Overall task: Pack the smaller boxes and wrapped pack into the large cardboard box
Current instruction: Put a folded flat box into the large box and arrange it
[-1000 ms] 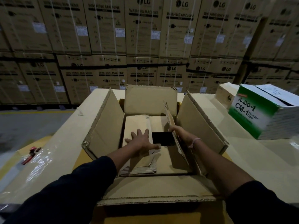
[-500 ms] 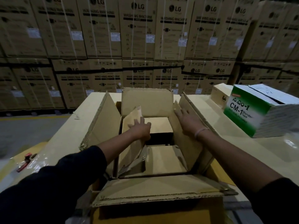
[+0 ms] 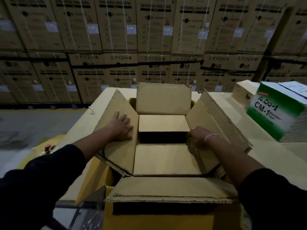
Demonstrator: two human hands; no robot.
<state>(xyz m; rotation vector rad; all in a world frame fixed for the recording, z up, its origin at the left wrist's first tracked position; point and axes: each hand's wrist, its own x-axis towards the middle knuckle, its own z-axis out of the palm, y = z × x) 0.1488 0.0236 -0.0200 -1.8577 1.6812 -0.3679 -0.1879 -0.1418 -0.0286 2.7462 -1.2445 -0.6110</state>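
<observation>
Now, large cardboard box: sitting open right under the camera, all four top flaps folded outward, its near flap hanging toward the viewer.
Left hand: lying flat on the box's left flap, fingers straight and spread, palm pressing down on the cardboard, gripping nothing.
Right hand: resting at the inner edge of the box's right flap, a pale band at the wrist; the fingertips are dipping over the edge toward the dark gap, and whether they are curling round the flap edge I cannot tell.
Far smaller box: lying inside the large box against its far wall, plain top face showing, just below the upright far flap.
Near smaller box: also inside the large box, on the near side, flat top facing up.
Gap: a dark slot running between the two smaller boxes, nothing readable inside it.
Wrapped pack: not making it out anywhere inside the large box.
Green and white carton: sitting well to the right of the large box, printed "CM-1 Wonder Tape".
Small pale box: standing just beyond the green carton, farther from the large box.
Stacked washing machine cartons: filling the wall behind the large box.
</observation>
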